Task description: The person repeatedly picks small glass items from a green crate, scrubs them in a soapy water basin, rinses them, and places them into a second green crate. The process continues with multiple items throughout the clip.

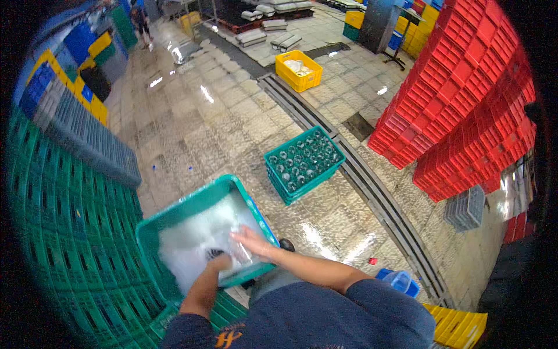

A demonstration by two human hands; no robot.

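A green plastic tub (152,270) full of white suds (192,238) stands in front of me. Both my hands are inside it. My left hand (220,262) reaches down into the foam beside a small dark thing (214,253), whose kind I cannot make out; the fingers are hidden. Close by on the right, my right hand (254,242) hovers at the foam's surface, smeared by motion. Something clear and shiny seems to be under its fingers, but the blur hides its shape. Beyond the tub, a green crate (278,185) holds several upright clear glass vessels (297,160) in rows.
Stacked green crates (64,227) and grey crates (96,145) line the left; tall stacks of red crates (442,87) rise at right. A drain channel (378,203) crosses the wet tiled floor. A yellow crate (308,80) stands farther off. Blue containers (401,283) sit to my right.
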